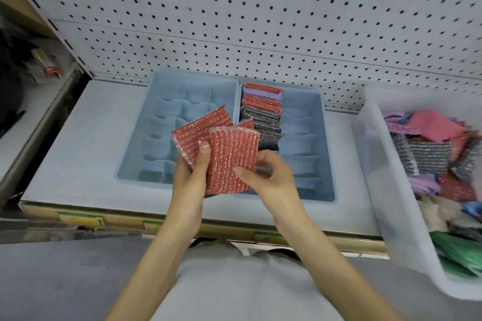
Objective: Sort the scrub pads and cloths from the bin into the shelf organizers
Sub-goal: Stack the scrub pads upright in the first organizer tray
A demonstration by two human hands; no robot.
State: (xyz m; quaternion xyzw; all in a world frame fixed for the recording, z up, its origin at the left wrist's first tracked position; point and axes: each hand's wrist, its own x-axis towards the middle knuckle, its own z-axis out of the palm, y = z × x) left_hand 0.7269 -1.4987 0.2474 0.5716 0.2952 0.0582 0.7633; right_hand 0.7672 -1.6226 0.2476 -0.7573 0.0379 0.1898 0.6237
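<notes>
L hand (188,177) & R hand (272,174): fingers pinch red scrub pads (229,154); shelf labels (78,217) blurry, unreadable.

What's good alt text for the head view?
Left hand and right hand hold fanned red scrub pads above two blue organizers; the right organizer holds a row of pads. A clear bin of mixed pads stands at right.

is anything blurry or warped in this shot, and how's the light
Head view: the red scrub pads held by the left hand and right hand are fairly sharp; the clear bin at the right edge is smeared; the pegboard rows bow from the wide-angle lens; light is soft and even, no glare, darker at far left.
</notes>
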